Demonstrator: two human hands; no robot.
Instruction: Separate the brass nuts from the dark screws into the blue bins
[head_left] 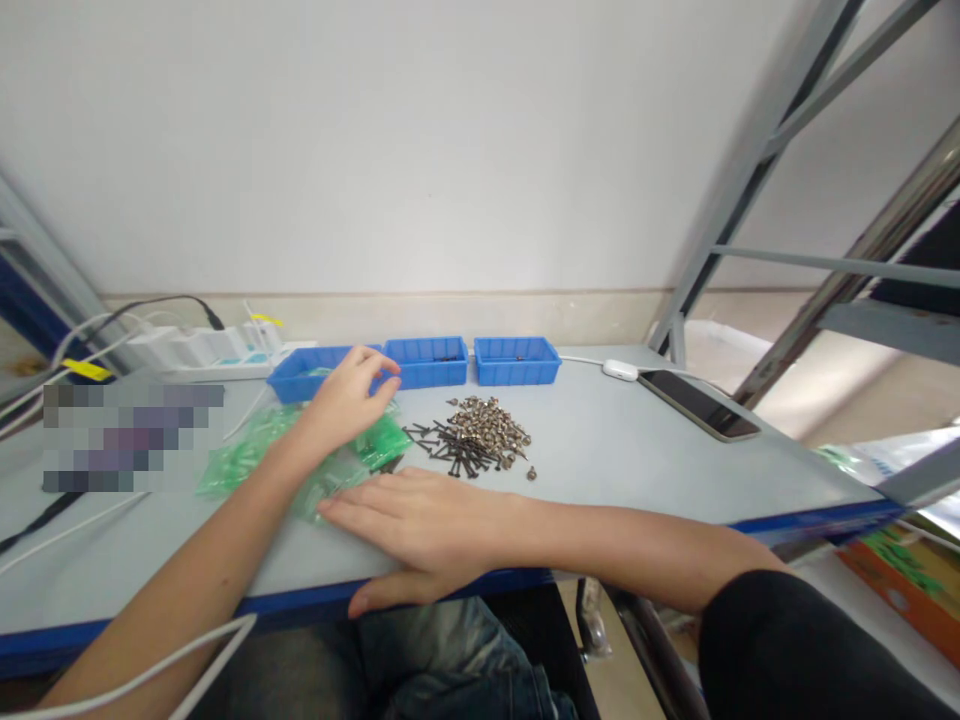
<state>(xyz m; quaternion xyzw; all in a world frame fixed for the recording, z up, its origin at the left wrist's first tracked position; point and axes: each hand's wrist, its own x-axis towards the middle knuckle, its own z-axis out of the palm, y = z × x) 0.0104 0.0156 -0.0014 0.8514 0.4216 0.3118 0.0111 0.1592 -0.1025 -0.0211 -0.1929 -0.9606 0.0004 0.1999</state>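
Observation:
My left hand (351, 392) hovers over the right end of the left blue bin (289, 382), fingers loosely bent and apart, with nothing visible in them. Below it lie clear plastic bags of green pieces (251, 440). My right hand (424, 520) is stretched flat, palm down, at the front of the table, its fingertips on a clear plastic bag (330, 478). Just beyond the right hand is a heap of silvery screws (487, 428) mixed with long black screws (466, 455). The right palm hides part of what lies under it.
Two more blue bins, the middle one (425, 365) and the right one (517, 365), stand along the wall with a few small pieces inside. A phone (697, 403) lies at the right by a white cable. Power strips with plugs (217, 350) sit at the left back.

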